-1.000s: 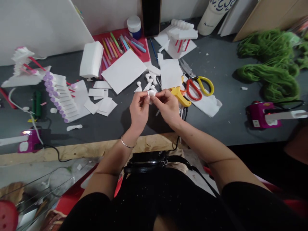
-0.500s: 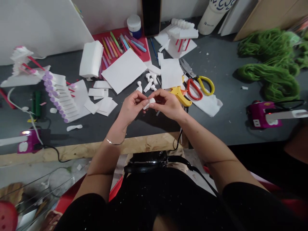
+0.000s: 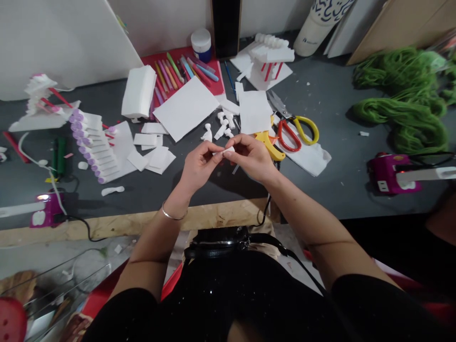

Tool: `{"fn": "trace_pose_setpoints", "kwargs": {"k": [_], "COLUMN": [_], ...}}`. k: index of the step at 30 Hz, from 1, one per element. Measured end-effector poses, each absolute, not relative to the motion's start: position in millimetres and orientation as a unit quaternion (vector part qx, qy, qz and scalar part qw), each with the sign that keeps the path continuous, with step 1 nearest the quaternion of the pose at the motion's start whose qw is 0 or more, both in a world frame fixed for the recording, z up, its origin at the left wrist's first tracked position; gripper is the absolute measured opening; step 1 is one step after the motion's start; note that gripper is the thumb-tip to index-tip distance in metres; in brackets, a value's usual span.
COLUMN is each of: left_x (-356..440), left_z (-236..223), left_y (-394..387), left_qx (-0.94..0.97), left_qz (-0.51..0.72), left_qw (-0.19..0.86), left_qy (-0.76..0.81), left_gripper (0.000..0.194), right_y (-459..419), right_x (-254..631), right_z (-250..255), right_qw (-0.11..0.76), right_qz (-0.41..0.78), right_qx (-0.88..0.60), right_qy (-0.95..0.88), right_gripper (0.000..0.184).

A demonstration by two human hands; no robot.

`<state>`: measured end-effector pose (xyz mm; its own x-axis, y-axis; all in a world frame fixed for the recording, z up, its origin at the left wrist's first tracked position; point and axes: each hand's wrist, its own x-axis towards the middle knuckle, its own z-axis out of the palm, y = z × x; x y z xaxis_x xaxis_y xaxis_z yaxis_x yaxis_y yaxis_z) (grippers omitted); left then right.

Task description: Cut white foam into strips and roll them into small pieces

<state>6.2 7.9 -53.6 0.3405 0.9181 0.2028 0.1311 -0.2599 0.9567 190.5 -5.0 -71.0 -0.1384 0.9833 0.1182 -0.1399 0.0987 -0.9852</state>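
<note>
My left hand point(image 3: 200, 164) and my right hand point(image 3: 252, 156) meet over the near part of the dark table, both pinching one small white piece point(image 3: 228, 150). It looks like foam or folded paper; I cannot tell which. The fingers cover most of it. Just beyond the fingertips lie several small twisted white pieces point(image 3: 223, 121) and a white sheet point(image 3: 255, 111). A yellow glue gun point(image 3: 269, 144) rests right beside my right hand, with scissors point(image 3: 298, 124) having one red and one yellow handle behind it. Flat white rectangles point(image 3: 156, 157) lie left of my left hand.
A stepped white model with purple discs point(image 3: 95, 147) stands at the left, and a small white structure on red sticks point(image 3: 272, 54) at the back. Markers point(image 3: 178, 71) lie on red paper. Green yarn point(image 3: 402, 104) and a purple power adapter point(image 3: 394, 173) sit at the right.
The small white piece has been turned in my fingers and shows a thinner side. Both hands stay together, pinching it. The whole view has shifted slightly.
</note>
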Motion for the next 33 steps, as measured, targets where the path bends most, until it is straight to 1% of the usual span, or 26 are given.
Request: {"fn": "trace_pose_setpoints", "kwargs": {"k": [3, 6, 9, 11, 14, 18, 21, 23, 25, 28, 31, 33], "left_x": [8, 9, 12, 14, 17, 15, 12, 12, 12, 13, 11, 10], "left_z": [-60, -67, -71, -72, -72, -71, -69, -70, -72, -75, -75, -74], "left_y": [13, 18, 20, 19, 17, 12, 8, 6, 7, 10, 12, 12], "left_qx": [0.65, 0.601, 0.551, 0.542, 0.563, 0.62, 0.655, 0.656, 0.629, 0.555, 0.507, 0.494], "left_qz": [0.44, 0.454, 0.448, 0.448, 0.48, 0.487, 0.47, 0.465, 0.461, 0.447, 0.406, 0.384], "left_qw": [0.485, 0.538, 0.604, 0.618, 0.581, 0.508, 0.455, 0.441, 0.474, 0.577, 0.661, 0.693], "left_qy": [0.386, 0.377, 0.362, 0.352, 0.34, 0.345, 0.378, 0.4, 0.41, 0.399, 0.375, 0.359], "left_gripper": [0.042, 0.048, 0.051, 0.05, 0.045, 0.039, 0.039, 0.041, 0.047, 0.056, 0.055, 0.053], "right_y": [-7, -9, -10, -11, -10, -9, -9, -10, -11, -12, -11, -10], "right_x": [189, 188, 189, 189, 189, 187, 186, 185, 186, 188, 193, 196], "right_z": [-70, -68, -66, -65, -63, -65, -68, -69, -69, -66, -63, -61], "right_qw": [0.525, 0.529, 0.526, 0.524, 0.52, 0.527, 0.54, 0.538, 0.533, 0.523, 0.512, 0.502], "right_qz": [0.531, 0.503, 0.456, 0.429, 0.418, 0.466, 0.5, 0.51, 0.512, 0.499, 0.457, 0.422], "right_qx": [-0.397, -0.392, -0.408, -0.424, -0.446, -0.448, -0.432, -0.427, -0.421, -0.405, -0.395, -0.398], "right_qy": [-0.534, -0.56, -0.59, -0.602, -0.597, -0.552, -0.522, -0.518, -0.526, -0.56, -0.61, -0.641], "right_gripper": [0.044, 0.043, 0.035, 0.027, 0.022, 0.033, 0.039, 0.04, 0.039, 0.038, 0.039, 0.032]}}
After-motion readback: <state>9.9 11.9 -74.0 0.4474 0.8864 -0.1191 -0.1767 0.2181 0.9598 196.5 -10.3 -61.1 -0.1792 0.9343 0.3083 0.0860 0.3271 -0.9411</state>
